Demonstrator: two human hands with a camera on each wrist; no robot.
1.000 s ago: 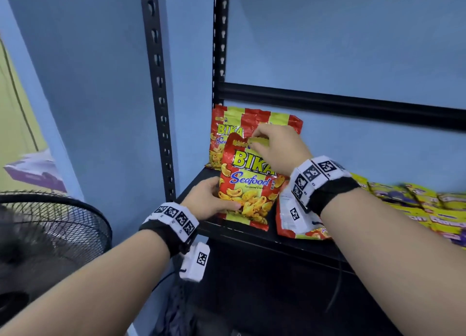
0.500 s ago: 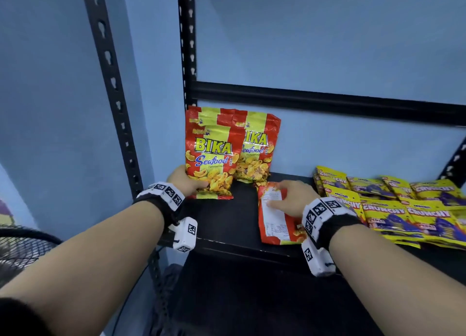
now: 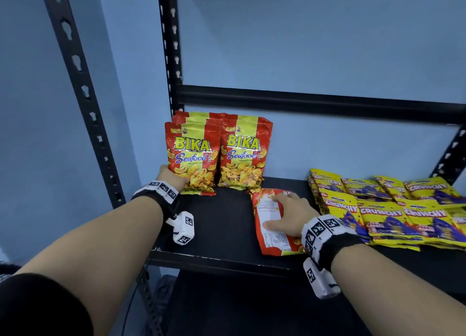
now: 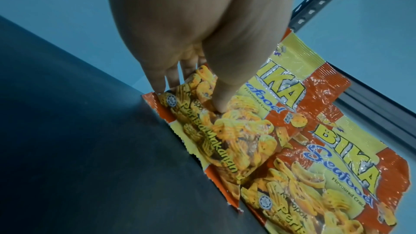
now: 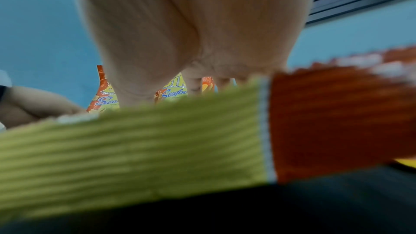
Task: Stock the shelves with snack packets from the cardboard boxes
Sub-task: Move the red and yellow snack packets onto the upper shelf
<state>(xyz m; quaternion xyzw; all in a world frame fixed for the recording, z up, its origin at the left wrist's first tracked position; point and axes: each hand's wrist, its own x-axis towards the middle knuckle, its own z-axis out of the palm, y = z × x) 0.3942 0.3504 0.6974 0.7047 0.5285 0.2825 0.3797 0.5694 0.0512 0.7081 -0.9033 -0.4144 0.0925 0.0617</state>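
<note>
The right hand (image 3: 287, 216) lies flat, fingers straight, on a red packet (image 3: 271, 224) that rests face down on the black shelf (image 3: 222, 224) near its front edge; nothing is clamped, the palm only presses. The packet's long axis runs from 6 toward 12 o'clock, its far end pointing at the standing row, so the coming move probably means curling the fingers under it and tipping it upright. From this hand the row lies at about 11 o'clock, and the right hand is plainly the nearer to the lying packet. Farther back, the left hand (image 3: 171, 178) pinches the lower corner of the left standing packet (image 3: 190, 156), thumb in front and fingers behind, with a second standing packet (image 3: 243, 154) touching it at 3 o'clock. Yellow packets (image 3: 383, 204) lie stacked flat at 3 o'clock of the right hand. Behind is a blue wall (image 3: 302, 33).
</note>
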